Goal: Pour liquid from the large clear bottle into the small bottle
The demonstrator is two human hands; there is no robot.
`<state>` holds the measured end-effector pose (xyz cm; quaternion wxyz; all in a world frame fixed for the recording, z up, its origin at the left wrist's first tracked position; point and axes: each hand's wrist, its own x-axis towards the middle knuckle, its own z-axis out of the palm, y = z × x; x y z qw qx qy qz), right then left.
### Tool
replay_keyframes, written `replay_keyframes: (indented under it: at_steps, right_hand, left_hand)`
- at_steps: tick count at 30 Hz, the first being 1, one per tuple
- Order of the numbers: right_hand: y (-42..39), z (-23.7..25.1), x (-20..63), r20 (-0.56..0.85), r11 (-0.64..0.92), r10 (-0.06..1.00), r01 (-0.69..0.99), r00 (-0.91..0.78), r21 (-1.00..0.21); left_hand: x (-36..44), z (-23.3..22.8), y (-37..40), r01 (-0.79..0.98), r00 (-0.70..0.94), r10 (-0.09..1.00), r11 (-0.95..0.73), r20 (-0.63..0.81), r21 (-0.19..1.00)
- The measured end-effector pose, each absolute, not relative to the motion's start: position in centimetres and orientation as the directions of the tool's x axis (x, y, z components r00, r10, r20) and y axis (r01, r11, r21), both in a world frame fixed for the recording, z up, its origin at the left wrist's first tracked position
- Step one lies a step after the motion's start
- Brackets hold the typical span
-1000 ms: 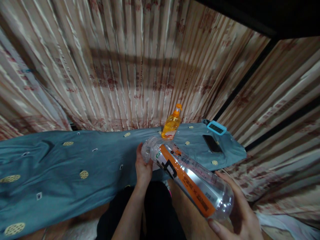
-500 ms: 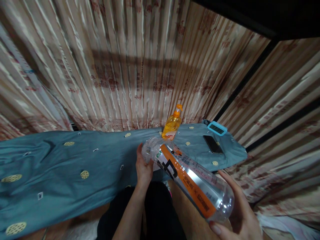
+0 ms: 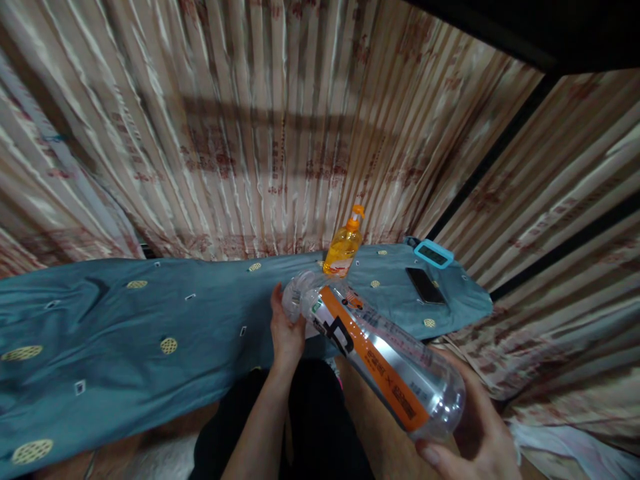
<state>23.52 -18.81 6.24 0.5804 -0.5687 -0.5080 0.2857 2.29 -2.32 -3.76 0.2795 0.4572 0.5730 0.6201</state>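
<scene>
Teal cloth with small gold embroidered patches covers the low surface across the left and centre; striped curtain hangs behind it.

Left hand, centre frame: fingers wrapped around the neck end of the clear plastic bottle. The cap itself is hidden by the hand, so I cannot tell whether it is on.

Bottle: large, transparent, orange-and-black label, lying tilted, neck up-left over the cloth's near edge, base down-right.

Orange pump bottle stands upright on the cloth just behind the neck end.

Dark phone lies flat on the cloth further right, a blue-framed device just beyond it.

Right hand, lower right: palm cupped under the bottle's base, supporting it.
</scene>
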Motion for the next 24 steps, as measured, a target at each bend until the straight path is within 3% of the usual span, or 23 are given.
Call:
replay_keyframes:
  at_steps: [18,24]
  right_hand:
    - [-18.80,6.38,23.82,0.274,0.183,0.921,0.312,0.277,-0.932]
    - [-18.60,6.81,23.34,0.252,0.158,0.926,0.318,0.281,-0.935]
  left_hand:
    - [1.89,-3.61,-2.19,0.230,-0.388,0.875,-0.214,0.291,0.950]
    - [1.83,-3.27,-2.50,0.208,-0.395,0.888,-0.165,0.237,0.964]
